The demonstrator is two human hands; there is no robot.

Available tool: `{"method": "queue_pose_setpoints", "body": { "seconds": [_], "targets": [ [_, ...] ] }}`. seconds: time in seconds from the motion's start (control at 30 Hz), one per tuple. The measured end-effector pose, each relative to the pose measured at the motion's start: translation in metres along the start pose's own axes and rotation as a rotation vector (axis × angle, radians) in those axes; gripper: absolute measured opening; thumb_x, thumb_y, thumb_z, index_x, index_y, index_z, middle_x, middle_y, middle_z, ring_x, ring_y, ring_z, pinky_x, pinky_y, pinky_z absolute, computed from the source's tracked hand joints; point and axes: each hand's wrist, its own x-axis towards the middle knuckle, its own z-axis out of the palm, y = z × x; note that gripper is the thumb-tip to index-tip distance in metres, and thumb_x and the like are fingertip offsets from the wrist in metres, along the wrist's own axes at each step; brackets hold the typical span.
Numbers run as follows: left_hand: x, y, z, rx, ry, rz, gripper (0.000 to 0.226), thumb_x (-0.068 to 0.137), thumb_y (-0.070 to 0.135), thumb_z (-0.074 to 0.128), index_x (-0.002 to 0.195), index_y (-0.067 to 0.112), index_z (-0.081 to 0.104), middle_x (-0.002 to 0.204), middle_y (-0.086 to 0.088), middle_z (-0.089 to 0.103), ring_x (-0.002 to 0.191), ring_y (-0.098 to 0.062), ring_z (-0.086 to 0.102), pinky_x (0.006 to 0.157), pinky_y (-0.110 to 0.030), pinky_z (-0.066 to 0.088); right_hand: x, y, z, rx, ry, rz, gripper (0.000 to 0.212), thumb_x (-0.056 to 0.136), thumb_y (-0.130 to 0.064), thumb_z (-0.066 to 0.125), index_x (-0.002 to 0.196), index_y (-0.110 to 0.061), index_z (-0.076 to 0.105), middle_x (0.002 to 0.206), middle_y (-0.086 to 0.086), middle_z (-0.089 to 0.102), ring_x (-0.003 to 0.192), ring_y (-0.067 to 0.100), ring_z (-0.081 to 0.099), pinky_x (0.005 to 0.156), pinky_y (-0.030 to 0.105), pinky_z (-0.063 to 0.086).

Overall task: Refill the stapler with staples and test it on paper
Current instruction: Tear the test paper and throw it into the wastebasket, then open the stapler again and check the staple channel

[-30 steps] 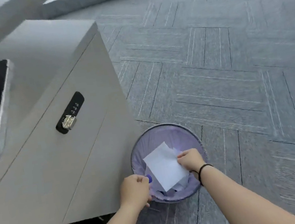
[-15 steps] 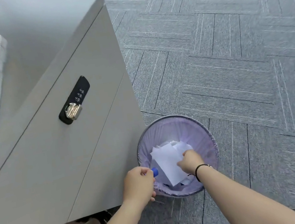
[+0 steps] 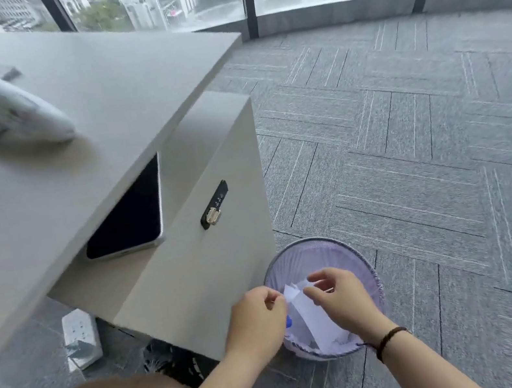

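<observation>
A white sheet of paper (image 3: 307,318) stands crumpled inside the round wastebasket (image 3: 342,243), which is lined with a purple bag. My left hand (image 3: 256,320) hovers at the bin's left rim, its fingers curled round a small blue object (image 3: 289,320). Only the tip of that object shows. Its fingertips are close to the paper's top corner; I cannot tell if they touch. My right hand (image 3: 342,301) is over the bin with fingers spread and loose, just above the paper and holding nothing.
A grey drawer cabinet (image 3: 216,153) with a combination lock (image 3: 213,204) stands left of the bin under a grey desk (image 3: 95,102). A phone (image 3: 128,216) and a white device (image 3: 3,108) lie on the desk. A power strip (image 3: 81,337) sits on the carpet.
My right hand has let go of the paper, which now sits in the bin, and its fingers have spread. The view has tilted up to show the desk and windows.
</observation>
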Motion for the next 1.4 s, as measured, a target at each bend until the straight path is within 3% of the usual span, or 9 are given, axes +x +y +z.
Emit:
{"method": "queue_pose_setpoints", "body": {
  "seconds": [0.1, 0.23, 0.43, 0.63, 0.87, 0.97, 1.07, 1.23, 1.4],
  "targets": [
    [-0.037, 0.032, -0.043, 0.056, 0.101, 0.127, 0.024, 0.093, 0.032, 0.054, 0.079, 0.020, 0.070, 0.072, 0.005, 0.073, 0.063, -0.003, 0.065, 0.065, -0.026, 0.055, -0.044, -0.062, -0.025, 0.104, 0.016, -0.186, 0.005, 0.086, -0.025, 0.073, 0.090, -0.027, 0.071, 0.076, -0.005, 0.076, 0.074, 0.009, 0.072, 0.073, 0.030, 0.059],
    [-0.111, 0.071, -0.108, 0.037, 0.267, 0.259, 0.025, 0.092, 0.036, 0.057, 0.077, 0.019, 0.069, 0.069, 0.005, 0.072, 0.063, -0.006, 0.062, 0.066, -0.028, 0.053, -0.110, -0.146, -0.053, 0.148, 0.028, -0.439, 0.008, 0.082, -0.021, 0.077, 0.076, -0.025, 0.075, 0.069, -0.009, 0.076, 0.064, 0.005, 0.071, 0.065, 0.024, 0.055],
    [-0.246, 0.083, -0.205, -0.010, 0.578, 0.387, 0.022, 0.089, 0.040, 0.061, 0.077, 0.022, 0.069, 0.065, 0.007, 0.070, 0.054, -0.006, 0.058, 0.053, -0.015, 0.044, -0.218, -0.256, -0.049, 0.190, -0.051, -0.749, 0.003, 0.077, -0.028, 0.078, 0.076, -0.027, 0.076, 0.067, 0.003, 0.075, 0.062, 0.023, 0.069, 0.064, 0.040, 0.057],
    [-0.352, 0.013, -0.299, -0.048, 0.909, 0.272, 0.022, 0.088, 0.039, 0.064, 0.072, 0.024, 0.069, 0.063, 0.007, 0.070, 0.054, -0.006, 0.061, 0.053, -0.019, 0.048, -0.313, -0.335, 0.024, 0.168, -0.314, -0.943, 0.031, 0.061, -0.055, 0.073, 0.080, -0.029, 0.075, 0.067, 0.007, 0.074, 0.064, 0.033, 0.068, 0.068, 0.050, 0.058],
    [-0.452, -0.109, -0.369, 0.056, 1.198, -0.029, 0.013, 0.086, 0.034, 0.067, 0.074, 0.029, 0.069, 0.062, 0.013, 0.066, 0.054, 0.006, 0.056, 0.053, -0.009, 0.042, -0.396, -0.381, 0.153, -0.044, -0.605, -1.078, 0.015, 0.075, -0.039, 0.078, 0.077, -0.025, 0.072, 0.067, 0.005, 0.074, 0.064, 0.028, 0.069, 0.065, 0.045, 0.057],
    [-0.474, -0.149, -0.381, 0.148, 1.166, -0.199, 0.009, 0.087, 0.035, 0.067, 0.095, 0.033, 0.069, 0.087, 0.019, 0.065, 0.080, 0.007, 0.057, 0.067, -0.010, 0.038, -0.421, -0.387, 0.201, -0.163, -0.646, -1.086, 0.018, 0.079, -0.042, 0.075, 0.089, -0.029, 0.068, 0.069, 0.001, 0.073, 0.063, 0.016, 0.070, 0.063, 0.036, 0.057],
    [-0.479, -0.179, -0.383, 0.168, 1.105, -0.284, 0.015, 0.088, 0.041, 0.062, 0.102, 0.035, 0.066, 0.102, 0.019, 0.065, 0.099, -0.008, 0.061, 0.082, -0.027, 0.048, -0.433, -0.387, 0.233, -0.205, -0.678, -1.030, 0.026, 0.079, -0.046, 0.072, 0.100, -0.035, 0.060, 0.070, -0.001, 0.074, 0.057, 0.010, 0.068, 0.050, 0.029, 0.056],
    [-0.483, -0.193, -0.381, 0.021, 1.110, -0.249, 0.011, 0.086, 0.043, 0.066, 0.083, 0.032, 0.069, 0.072, 0.016, 0.070, 0.068, 0.000, 0.064, 0.069, -0.029, 0.057, -0.440, -0.390, 0.253, -0.174, -0.704, -0.957, 0.029, 0.082, -0.038, 0.073, 0.107, -0.033, 0.057, 0.067, 0.000, 0.076, 0.048, 0.011, 0.068, 0.057, 0.036, 0.062],
    [-0.493, -0.195, -0.379, -0.042, 0.984, -0.217, 0.017, 0.085, 0.050, 0.066, 0.099, 0.041, 0.063, 0.080, 0.013, 0.070, 0.055, 0.001, 0.057, 0.059, -0.021, 0.050, -0.450, -0.393, 0.266, -0.151, -0.779, -0.946, 0.040, 0.081, -0.034, 0.075, 0.116, -0.036, 0.056, 0.077, 0.002, 0.078, 0.061, 0.018, 0.075, 0.072, 0.045, 0.062]
  ]
}}
